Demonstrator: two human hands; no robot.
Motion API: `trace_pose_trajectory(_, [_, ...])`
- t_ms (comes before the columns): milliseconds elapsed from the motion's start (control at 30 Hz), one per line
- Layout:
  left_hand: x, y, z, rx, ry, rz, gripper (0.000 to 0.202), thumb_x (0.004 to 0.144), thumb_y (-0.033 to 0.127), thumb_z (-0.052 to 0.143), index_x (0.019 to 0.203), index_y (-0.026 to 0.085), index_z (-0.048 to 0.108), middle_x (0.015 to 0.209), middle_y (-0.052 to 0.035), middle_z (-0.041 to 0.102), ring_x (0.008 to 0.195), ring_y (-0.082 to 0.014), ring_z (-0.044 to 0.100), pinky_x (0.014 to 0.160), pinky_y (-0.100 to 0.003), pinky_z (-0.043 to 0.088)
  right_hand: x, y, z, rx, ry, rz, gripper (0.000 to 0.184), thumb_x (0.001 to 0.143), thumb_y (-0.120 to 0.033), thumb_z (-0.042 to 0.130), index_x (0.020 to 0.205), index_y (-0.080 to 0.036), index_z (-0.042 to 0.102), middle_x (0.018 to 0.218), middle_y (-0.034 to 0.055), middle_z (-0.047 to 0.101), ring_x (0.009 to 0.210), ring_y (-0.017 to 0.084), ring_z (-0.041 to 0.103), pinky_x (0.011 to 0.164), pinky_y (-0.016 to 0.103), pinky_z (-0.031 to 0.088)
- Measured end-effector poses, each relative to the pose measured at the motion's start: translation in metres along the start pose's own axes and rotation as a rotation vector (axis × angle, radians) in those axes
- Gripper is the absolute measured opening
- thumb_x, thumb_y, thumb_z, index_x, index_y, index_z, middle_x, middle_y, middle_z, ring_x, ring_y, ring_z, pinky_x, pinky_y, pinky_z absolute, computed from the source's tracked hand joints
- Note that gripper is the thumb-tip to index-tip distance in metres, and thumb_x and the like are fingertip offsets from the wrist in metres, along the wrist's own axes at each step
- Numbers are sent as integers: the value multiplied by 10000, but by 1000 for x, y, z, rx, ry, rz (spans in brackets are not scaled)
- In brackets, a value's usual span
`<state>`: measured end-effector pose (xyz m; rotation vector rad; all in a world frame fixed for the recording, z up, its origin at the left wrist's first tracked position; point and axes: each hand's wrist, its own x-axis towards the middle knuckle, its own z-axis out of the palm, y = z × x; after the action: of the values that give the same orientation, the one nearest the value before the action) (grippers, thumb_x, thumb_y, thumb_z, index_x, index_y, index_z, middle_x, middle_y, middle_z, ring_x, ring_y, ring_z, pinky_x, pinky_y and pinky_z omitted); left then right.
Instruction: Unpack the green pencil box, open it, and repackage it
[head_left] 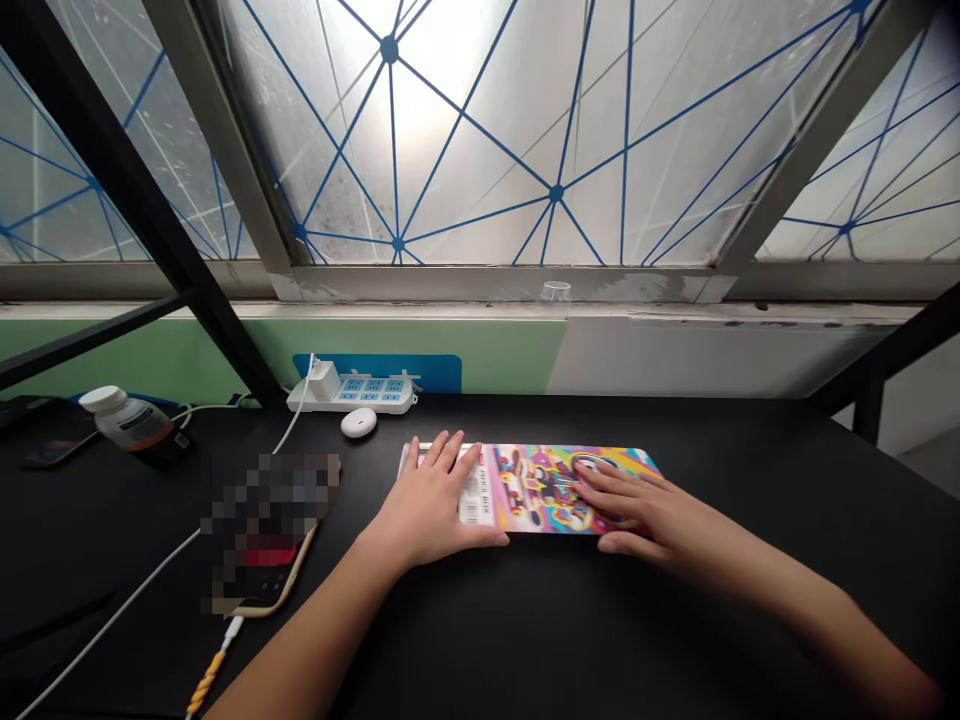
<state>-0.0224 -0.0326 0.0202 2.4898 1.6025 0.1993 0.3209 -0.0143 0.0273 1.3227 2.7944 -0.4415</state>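
A flat, colourful printed packet (536, 490) with cartoon figures and a barcode panel lies lengthwise on the black desk (525, 620). Across its left end rests my left hand (435, 500), fingers spread and pointing away from me, the thumb along the near edge. My right hand (637, 505) lies on the right part of the packet with its fingers stretched out, hiding some of the print. Both hands press flat and grip nothing. Whether the packet is a book or a thin box I cannot tell.
Left of my hands lies a phone (281, 575), partly blurred, with a charging cable (206, 680). Behind are a white earbud case (358, 423), a power strip (375, 393) and a white-capped bottle (131, 420). Black metal bars (142, 190) slant upward at the sides before the window.
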Motion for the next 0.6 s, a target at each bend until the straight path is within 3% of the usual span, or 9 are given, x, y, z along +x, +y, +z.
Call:
trace_pose_trajectory(100, [-1, -1, -1, -3, -8, 10, 1141, 714, 937, 408, 1571, 193, 285, 1646, -177, 189, 1516, -410, 118, 1169, -694, 93, -18, 33, 12, -155, 88, 119, 580, 905, -687, 497, 1383, -369, 581, 1465, 68, 538, 1351, 392, 483, 1068, 646, 389])
trace_pose_trajectory(167, [-1, 0, -2, 1, 8, 36, 1126, 718, 933, 412, 1571, 207, 285, 1651, -179, 159, 1521, -407, 85, 1169, -694, 76, -21, 35, 19, -251, 221, 98, 619, 894, -700, 500, 1346, -299, 631, 1454, 120, 549, 1329, 412, 504, 1047, 663, 397])
trace_pose_trajectory(267, [-1, 5, -3, -23, 44, 94, 1080, 756, 912, 387, 1583, 232, 242, 1663, -162, 105, 1529, -373, 50, 1182, -669, 77, -4, 4, 26, -291, 367, -70, 694, 919, -652, 507, 1489, -260, 463, 1556, 135, 418, 1405, 364, 424, 1077, 584, 409])
trace_pose_trajectory(433, [4, 13, 0, -89, 15, 43, 888, 914, 790, 255, 1599, 229, 179, 1665, -129, 109, 1534, -329, 51, 1200, -618, 142, 43, -57, 37, -319, 323, -292, 908, 914, -635, 535, 1604, -217, 119, 1624, 126, 270, 1485, 337, 271, 1140, 561, 350])
trace_pose_trajectory(500, [5, 11, 1, -85, -12, 10, 897, 918, 786, 250, 1590, 191, 224, 1658, -139, 137, 1533, -335, 68, 1206, -612, 129, 52, -60, 41, -328, 331, -310, 820, 973, -518, 512, 1605, -234, 73, 1619, 99, 295, 1477, 312, 300, 1150, 549, 340])
trace_pose_trajectory(600, [6, 6, 0, -93, -25, -7, 869, 930, 773, 237, 1575, 192, 277, 1660, -115, 137, 1536, -314, 69, 1219, -587, 118, 46, -41, 44, -342, 375, -299, 686, 1020, -316, 442, 1602, -286, 81, 1596, 50, 358, 1453, 266, 361, 1146, 496, 359])
